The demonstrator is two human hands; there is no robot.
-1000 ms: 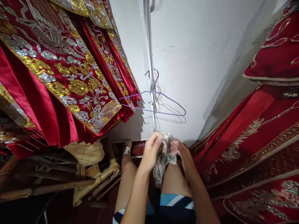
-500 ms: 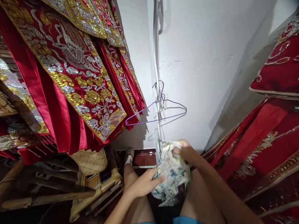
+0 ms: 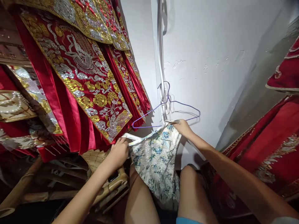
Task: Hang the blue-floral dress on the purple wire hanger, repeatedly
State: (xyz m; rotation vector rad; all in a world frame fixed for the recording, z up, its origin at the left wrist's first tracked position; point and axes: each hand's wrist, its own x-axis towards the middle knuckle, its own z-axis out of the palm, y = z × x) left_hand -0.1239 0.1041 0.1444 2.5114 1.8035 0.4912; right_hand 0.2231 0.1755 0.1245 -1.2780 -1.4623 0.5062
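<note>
You had the floral garment (image 3: 156, 155) stretched between both hands in front of you, its upper edge facing the wall (image 3: 210, 46) and its lower part hanging between your knees. Your left hand (image 3: 120, 152) was closed around a white strap (image 3: 135, 138) at the garment's left end, near the hem of the red gown (image 3: 100, 81). Your right hand (image 3: 183, 128) gripped the upper right edge, pinching the cloth, with some of its fingertips hidden. Just above, the purple hanger (image 3: 168, 99) hung at the white rail (image 3: 160, 46) with its lower bar partly behind the garment; you could not tell whether the two were touching. The garment was white with blue and green flowers, and it sagged a little between your hands. Below the gown on your left stood a bamboo frame (image 3: 35, 196), and a second red dress (image 3: 277, 137) hung to your right.
</note>
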